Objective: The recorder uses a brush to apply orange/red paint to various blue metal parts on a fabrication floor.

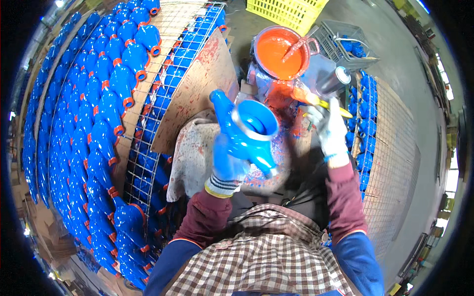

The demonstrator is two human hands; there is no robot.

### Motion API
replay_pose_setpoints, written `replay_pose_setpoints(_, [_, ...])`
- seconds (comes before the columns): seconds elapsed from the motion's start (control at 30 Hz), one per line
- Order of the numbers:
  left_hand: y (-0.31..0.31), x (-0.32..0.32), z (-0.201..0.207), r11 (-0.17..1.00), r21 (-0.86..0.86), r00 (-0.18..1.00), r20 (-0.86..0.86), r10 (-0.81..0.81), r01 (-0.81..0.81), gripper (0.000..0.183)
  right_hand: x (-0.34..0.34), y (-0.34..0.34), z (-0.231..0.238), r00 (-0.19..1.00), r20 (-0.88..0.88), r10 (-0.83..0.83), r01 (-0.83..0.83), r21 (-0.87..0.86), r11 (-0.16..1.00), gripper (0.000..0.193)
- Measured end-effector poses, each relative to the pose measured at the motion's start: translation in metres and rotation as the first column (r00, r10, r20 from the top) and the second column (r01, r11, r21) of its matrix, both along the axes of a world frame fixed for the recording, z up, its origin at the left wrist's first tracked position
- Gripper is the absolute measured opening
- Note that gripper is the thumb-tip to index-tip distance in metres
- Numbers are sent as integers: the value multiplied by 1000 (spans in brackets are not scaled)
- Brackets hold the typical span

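The gloved left hand point(228, 164) grips a blue casting point(243, 142) near the view's centre; the right hand point(330, 130), near three o'clock, holds a yellow brush point(324, 104) pointing toward ten; a pot point(257, 55) of orange paint point(280, 53) stands at one, red-rimmed castings point(101, 129) at nine

There are two hands in white cloth gloves: one left hand point(228, 165) and one right hand point(331, 129). The left has one shiny blue hollow part point(234, 140), and the right has one paintbrush with a yellow handle point(340, 109). Farther off there is one round red pot of orange paint point(256, 55), one paint-smeared stick point(296, 48) and one dark grey can point(331, 84). Far away are two plastic crates: one yellow crate point(289, 14) and one grey crate point(330, 44). On the left, blue parts with red rims point(122, 79) number more than twenty, too many to count.
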State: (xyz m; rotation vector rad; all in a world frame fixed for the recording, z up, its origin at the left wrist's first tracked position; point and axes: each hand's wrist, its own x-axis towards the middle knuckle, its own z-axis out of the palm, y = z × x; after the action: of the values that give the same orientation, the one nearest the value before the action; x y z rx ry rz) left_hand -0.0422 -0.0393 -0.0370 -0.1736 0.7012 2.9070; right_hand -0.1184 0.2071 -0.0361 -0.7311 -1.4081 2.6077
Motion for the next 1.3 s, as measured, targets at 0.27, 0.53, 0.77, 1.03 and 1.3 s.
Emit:
replay_pose_setpoints(0.27, [19, 37, 21, 326, -794, 761, -597, -254, -514, 73, 97, -18, 101, 950, -268, 162, 69, 682, 728, 19])
replay_pose_setpoints(0.53, [43, 58, 26, 240, -635, 490, -740, -461, -734, 76, 113, -16, 124, 969, -145, 198, 32, 876, 482, 22])
replay_pose_setpoints(0.77, [50, 67, 34, 162, -708, 637, -695, -333, -688, 84, 160, -18, 134, 946, -247, 210, 103, 842, 529, 13])
replay_pose_setpoints(1.03, [54, 65, 31, 898, -432, 966, -181, -184, 90, 78, 187, -8, 138, 730, -342, 592, 340, 933, 120, 22])
replay_pose_setpoints(1.3, [51, 71, 53, 957, 61, 958, 25, -285, 283, 69, 178, 4, 127, 622, -432, 653, 284, 902, 326, 22])
